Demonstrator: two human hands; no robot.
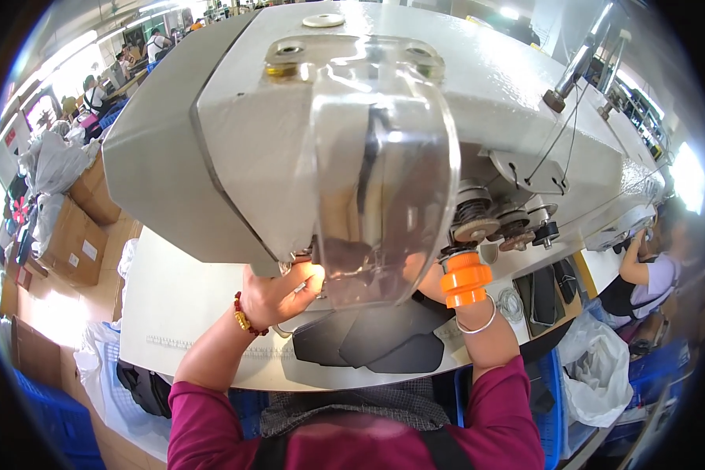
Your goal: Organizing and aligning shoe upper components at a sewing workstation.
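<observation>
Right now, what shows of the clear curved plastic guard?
The clear curved plastic guard is a glossy see-through shell with rounded edges and bright reflections. Its flat top plate, amber-tinged near its ends, lies on the off-white sewing machine head, a round fastener at each end. It hangs down in front, partly veiling the right hand; contact there is unclear.

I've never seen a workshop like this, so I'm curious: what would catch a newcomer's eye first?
The big pale sewing machine comes first, filling the upper middle, with a curved clear shield across its front. Beside the shield's lower right, a bright orange ribbed fitting pops out. Below, overlapping dark pieces lie on the pale table, and the person's left grip shows just left of the shield's lower part.
</observation>
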